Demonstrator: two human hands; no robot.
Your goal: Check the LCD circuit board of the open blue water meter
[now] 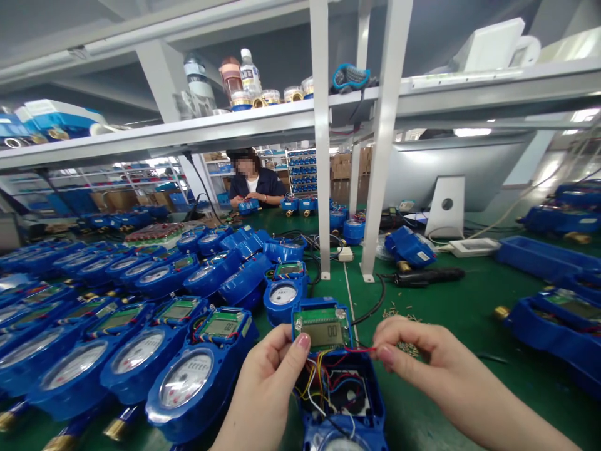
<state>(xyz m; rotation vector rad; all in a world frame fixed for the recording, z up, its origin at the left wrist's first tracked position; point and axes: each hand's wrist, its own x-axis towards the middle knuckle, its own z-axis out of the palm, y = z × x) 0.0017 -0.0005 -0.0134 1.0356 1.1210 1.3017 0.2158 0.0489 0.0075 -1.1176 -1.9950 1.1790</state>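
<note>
Single view, head-worn. Sits just above and behind left hand and right hand, facing forward and angled down over the green tabletop. Hands and the opened water meter between them very near, low in frame; bottom edge cuts forearms and meter. Wide coverage: upper shelf runs high, above and beyond the hands; seated person far past them, small, left of center.
</note>
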